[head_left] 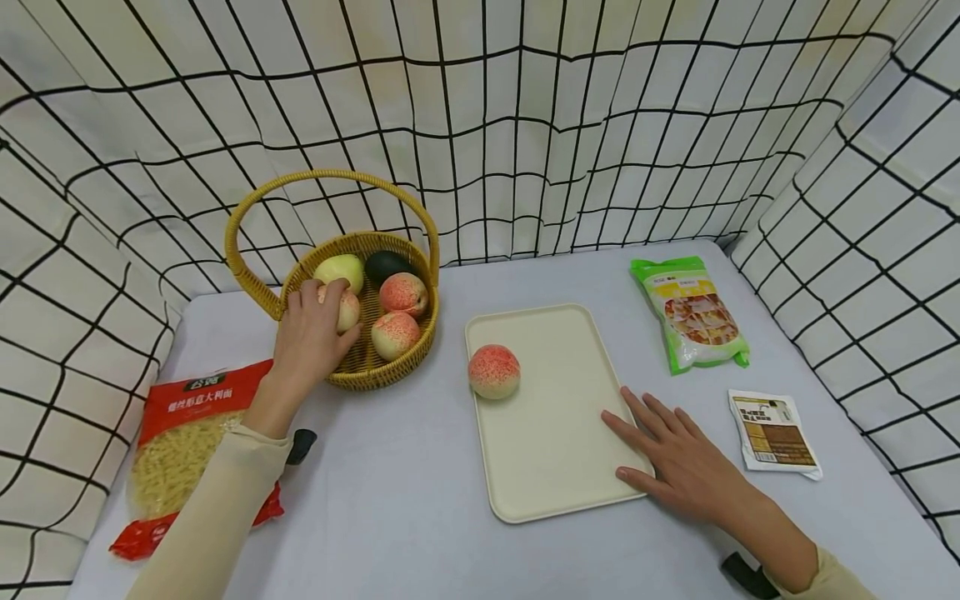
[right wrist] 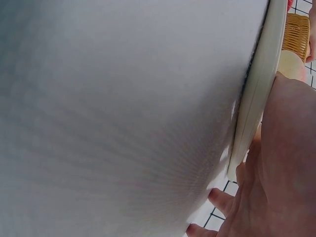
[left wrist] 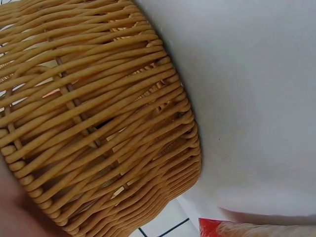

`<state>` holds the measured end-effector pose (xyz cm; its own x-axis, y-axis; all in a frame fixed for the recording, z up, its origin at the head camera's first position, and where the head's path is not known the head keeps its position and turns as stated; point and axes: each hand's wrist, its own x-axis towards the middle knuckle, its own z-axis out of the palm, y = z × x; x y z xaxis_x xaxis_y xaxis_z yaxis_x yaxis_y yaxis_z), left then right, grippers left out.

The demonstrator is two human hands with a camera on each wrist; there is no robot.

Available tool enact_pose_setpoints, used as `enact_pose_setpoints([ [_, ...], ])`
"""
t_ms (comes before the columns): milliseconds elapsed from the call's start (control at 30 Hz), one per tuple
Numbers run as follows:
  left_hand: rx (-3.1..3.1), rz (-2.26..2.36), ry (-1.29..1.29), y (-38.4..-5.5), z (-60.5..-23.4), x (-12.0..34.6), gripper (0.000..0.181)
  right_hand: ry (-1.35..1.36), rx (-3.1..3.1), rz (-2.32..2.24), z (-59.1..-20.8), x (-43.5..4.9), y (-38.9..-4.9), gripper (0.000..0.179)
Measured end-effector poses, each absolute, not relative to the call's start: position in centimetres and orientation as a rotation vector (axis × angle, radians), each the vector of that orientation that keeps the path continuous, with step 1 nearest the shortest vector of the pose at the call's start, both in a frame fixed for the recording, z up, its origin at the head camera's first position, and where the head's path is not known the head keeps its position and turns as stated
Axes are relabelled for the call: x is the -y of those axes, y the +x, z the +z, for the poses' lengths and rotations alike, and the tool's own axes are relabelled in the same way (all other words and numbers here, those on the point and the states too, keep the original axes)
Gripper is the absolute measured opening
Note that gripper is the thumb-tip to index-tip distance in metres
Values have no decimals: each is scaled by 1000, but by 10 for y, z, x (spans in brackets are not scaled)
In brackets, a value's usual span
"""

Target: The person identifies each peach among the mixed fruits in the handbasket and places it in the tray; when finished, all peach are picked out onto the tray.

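Inside a yellow woven basket (head_left: 375, 381) with a tall handle, my left hand (head_left: 307, 335) grips a pale pink peach (head_left: 348, 310); the hand covers part of the fruit. Around it lie a red-speckled peach (head_left: 405, 293), a paler peach (head_left: 395, 336), a yellow-green fruit (head_left: 339, 270) and a dark green oval fruit (head_left: 386, 266). Another peach (head_left: 494, 372) sits on the left side of a cream tray (head_left: 555, 442). Spread flat, my right hand (head_left: 675, 454) rests over the tray's right edge, its fingers straight. The left wrist view shows mostly the basket's woven wall (left wrist: 103, 108).
A red bag of spiral pasta (head_left: 183, 446) lies at the left, partly under the left forearm. At the right are a green food packet (head_left: 693, 315) and a small white-and-brown packet (head_left: 774, 433). Black grid netting (head_left: 517, 117) over white cloth surrounds the table.
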<state>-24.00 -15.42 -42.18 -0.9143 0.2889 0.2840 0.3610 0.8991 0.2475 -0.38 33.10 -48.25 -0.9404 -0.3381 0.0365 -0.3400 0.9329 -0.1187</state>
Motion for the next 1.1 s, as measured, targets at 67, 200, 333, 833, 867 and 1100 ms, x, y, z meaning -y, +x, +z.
enact_pose_setpoints([
  [67,2811,-437,-494,-239,-421,155,60,540,3071,192,-483,-331,-4,73],
  [200,2800,-443,-498,-238,-418,155,61,542,3070,187,-483,-331,-4,73],
  [333,2805,-446,-498,-238,-416,154,62,548,3064,183,-482,-331,-4,73],
  [833,2813,-476,-474,-231,-412,152,64,552,3063,189,-483,-330,-4,74],
  [867,2812,-475,-473,-231,-411,152,64,553,3063,189,-483,-330,-4,74],
  [1100,2822,-488,-448,-230,-408,151,64,550,3068,188,-482,-330,-3,75],
])
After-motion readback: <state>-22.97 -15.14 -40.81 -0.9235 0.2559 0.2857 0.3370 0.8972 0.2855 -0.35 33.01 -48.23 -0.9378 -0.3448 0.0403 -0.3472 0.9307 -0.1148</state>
